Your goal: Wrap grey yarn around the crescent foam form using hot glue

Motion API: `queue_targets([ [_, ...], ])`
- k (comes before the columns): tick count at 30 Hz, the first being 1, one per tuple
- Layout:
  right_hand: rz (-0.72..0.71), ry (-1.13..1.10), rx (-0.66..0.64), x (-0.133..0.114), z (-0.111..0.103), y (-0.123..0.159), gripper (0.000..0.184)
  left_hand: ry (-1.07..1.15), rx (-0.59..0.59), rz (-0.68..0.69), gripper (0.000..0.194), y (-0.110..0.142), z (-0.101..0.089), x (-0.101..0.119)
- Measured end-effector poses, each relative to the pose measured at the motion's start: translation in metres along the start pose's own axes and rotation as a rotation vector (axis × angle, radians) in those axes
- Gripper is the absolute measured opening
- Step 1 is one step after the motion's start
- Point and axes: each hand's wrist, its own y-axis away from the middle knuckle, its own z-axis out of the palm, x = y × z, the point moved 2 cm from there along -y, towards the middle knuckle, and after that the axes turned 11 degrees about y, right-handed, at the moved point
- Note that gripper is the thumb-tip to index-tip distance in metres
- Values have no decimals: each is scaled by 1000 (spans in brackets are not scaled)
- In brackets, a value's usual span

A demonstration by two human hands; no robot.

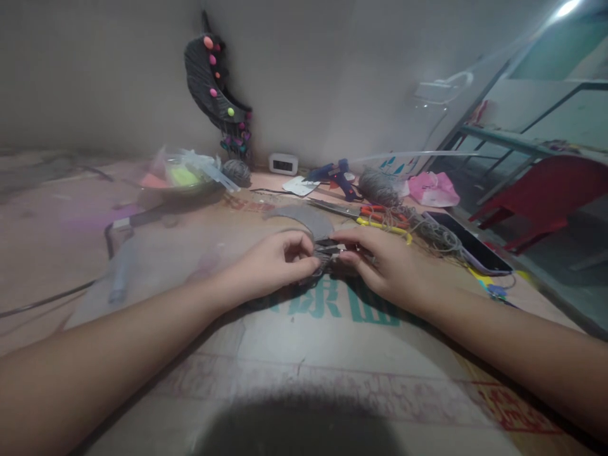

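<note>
Near the middle of the table my left hand (285, 261) is closed, thumb and fingers pinching a small bundle of grey yarn (325, 261). Facing it, my right hand (380, 265) is closed too, with thumb and forefinger pinched at a slim dark piece (327, 243) beside the yarn; its kind is too blurred to tell. A flat grey crescent (306, 218) lies just behind my hands, partly covered by them. Orange- and yellow-handled scissors (354, 215) lie beyond my right hand, next to loose grey yarn (434, 234).
A dark yarn-wrapped crescent with coloured balls (204, 79) hangs on the wall. Along the back are a bowl (183, 187) of bright items, a small clock (284, 164), a blue glue gun (337, 176) and a yarn ball (380, 185). A phone (468, 242) lies right; a red chair (546, 196) stands beyond.
</note>
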Motion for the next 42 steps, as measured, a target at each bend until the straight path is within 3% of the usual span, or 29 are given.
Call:
queue_targets([
  [5, 98, -70, -1, 5, 5, 2, 24, 4, 7, -14, 18, -1, 0, 2],
  [14, -98, 85, 61, 1, -5, 1, 26, 16, 62, -73, 23, -2, -2, -1],
  [27, -67, 98, -31, 0, -3, 1, 30, 24, 45, -62, 17, 0, 1, 3],
  [42, -46, -43, -9, 3, 0, 2, 22, 34, 36, -37, 18, 1, 1, 4],
])
